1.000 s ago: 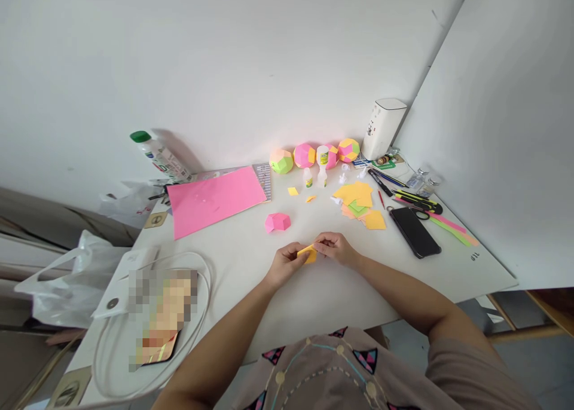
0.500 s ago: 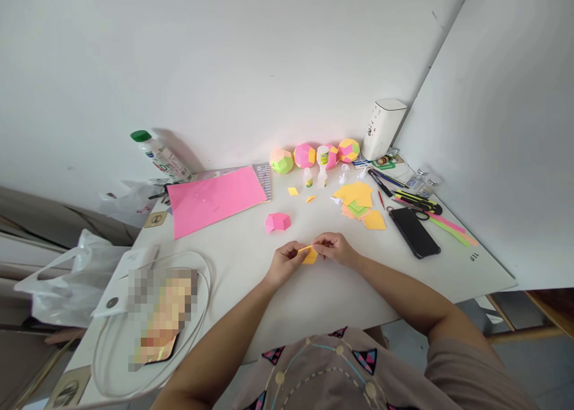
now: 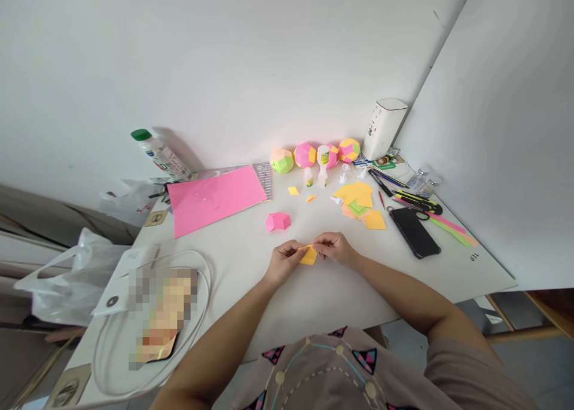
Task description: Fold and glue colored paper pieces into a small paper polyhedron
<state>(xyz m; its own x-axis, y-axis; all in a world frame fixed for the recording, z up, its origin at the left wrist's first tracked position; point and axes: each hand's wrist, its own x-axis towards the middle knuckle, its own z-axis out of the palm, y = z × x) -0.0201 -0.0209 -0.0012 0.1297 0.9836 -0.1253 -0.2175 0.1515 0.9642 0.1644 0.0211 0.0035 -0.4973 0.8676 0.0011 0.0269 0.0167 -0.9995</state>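
Observation:
Between my hands is a small yellow-orange piece of paper (image 3: 308, 256), with a narrow strip bent along its far edge. My left hand (image 3: 287, 260) pinches its left side, thumb on top. My right hand (image 3: 334, 250) pinches the right end of that edge; its lower fingers are partly hidden. Just beyond my left hand lies a folded pink paper piece (image 3: 278, 221) with angular faces. Farther back are a flat yellow paper diamond (image 3: 293, 190) and a small folded yellow piece (image 3: 311, 198).
Several faceted paper balls (image 3: 305, 155) line the wall behind glue bottles (image 3: 308, 177). Paper cut-outs (image 3: 356, 195), a utility knife (image 3: 421, 202) and a black phone (image 3: 415, 232) lie right. Left are a pink sheet (image 3: 217, 198), a white cable (image 3: 208, 278) and another phone (image 3: 164, 320).
Both hands keep their pinch on the yellow paper in nearly the same place. Only slight shifts of the fingers and the paper show.

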